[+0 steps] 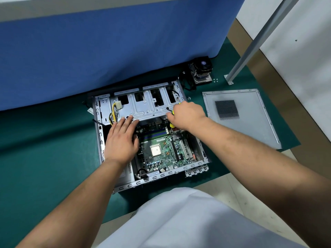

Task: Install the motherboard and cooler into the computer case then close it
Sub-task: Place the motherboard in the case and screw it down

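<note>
The open grey computer case (161,176) lies on a green mat. Inside it sits the green motherboard (161,151), its bare CPU (155,150) showing in the middle. My left hand (120,138) lies flat with straight fingers over the board's left edge, fingertips touching the silver drive cage (143,106). My right hand (186,115) grips a yellow and black screwdriver (171,124) over the board's far right corner; its tip is hidden. The black cooler (201,70) stands on the mat beyond the case. The grey side panel (250,122) lies flat to the right.
A blue cloth-covered bench (107,51) rises just behind the case. A few small screws (215,80) lie near the cooler and more screws (189,98) by the case's far right corner. A grey metal post (250,51) stands at the right. My white-clothed lap (188,221) fills the foreground.
</note>
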`<state>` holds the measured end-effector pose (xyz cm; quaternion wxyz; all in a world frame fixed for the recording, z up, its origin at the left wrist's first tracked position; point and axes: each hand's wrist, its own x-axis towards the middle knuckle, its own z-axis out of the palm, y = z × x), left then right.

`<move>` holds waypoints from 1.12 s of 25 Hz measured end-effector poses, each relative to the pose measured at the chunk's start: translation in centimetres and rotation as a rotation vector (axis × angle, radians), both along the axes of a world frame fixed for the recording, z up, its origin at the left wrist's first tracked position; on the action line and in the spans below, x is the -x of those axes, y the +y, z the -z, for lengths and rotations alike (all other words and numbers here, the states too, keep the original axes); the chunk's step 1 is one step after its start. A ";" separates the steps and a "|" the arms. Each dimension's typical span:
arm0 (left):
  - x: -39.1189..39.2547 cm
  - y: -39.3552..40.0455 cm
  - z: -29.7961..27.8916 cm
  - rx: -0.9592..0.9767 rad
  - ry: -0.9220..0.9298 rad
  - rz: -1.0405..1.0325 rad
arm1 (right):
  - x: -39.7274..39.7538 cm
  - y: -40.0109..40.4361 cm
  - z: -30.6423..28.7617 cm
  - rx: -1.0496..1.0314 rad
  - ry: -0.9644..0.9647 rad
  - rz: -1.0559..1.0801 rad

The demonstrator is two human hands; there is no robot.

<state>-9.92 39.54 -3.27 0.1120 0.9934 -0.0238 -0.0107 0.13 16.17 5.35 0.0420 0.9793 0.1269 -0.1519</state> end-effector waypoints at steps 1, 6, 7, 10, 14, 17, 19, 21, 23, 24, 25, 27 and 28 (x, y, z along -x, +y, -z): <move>0.0 0.0 0.1 0.002 0.000 0.004 | 0.0 -0.2 -0.2 -0.035 0.033 -0.033; 0.0 -0.1 0.4 0.027 -0.022 -0.002 | -0.1 -1.5 -1.4 -0.085 0.173 -0.276; 0.0 -0.1 0.3 0.022 -0.021 -0.010 | 0.0 -1.3 -1.4 -0.070 0.132 -0.253; 0.1 -0.8 0.1 -0.042 -0.112 0.148 | 0.3 -0.5 -1.0 0.002 0.023 -0.102; -0.7 -5.2 0.5 0.029 0.263 0.505 | 0.1 -1.0 -0.9 -0.058 0.131 -0.164; -1.9 -8.6 2.7 -0.054 0.658 0.425 | -0.1 -2.1 -1.1 -0.104 0.215 -0.318; -2.1 -9.4 4.3 -0.070 0.758 0.402 | -0.3 -2.4 -1.0 -0.088 0.223 -0.359; -1.8 -9.6 5.4 -0.100 0.807 0.378 | -0.6 -2.2 -0.7 -0.071 0.175 -0.314; -1.4 -9.8 5.8 -0.114 0.827 0.350 | -0.9 -1.6 -0.7 -0.021 0.105 -0.207; -1.2 -10.0 6.0 -0.114 0.833 0.336 | -1.0 -1.4 -0.7 0.007 0.084 -0.172; -1.2 -10.2 6.1 -0.113 0.835 0.323 | -1.1 -1.2 -0.7 0.017 0.078 -0.159; -1.3 -10.4 6.4 -0.108 0.845 0.300 | -1.2 -1.3 -0.8 -0.013 0.142 -0.184; -1.4 -10.3 6.5 -0.106 0.855 0.297 | -1.3 -1.6 -1.0 -0.036 0.186 -0.230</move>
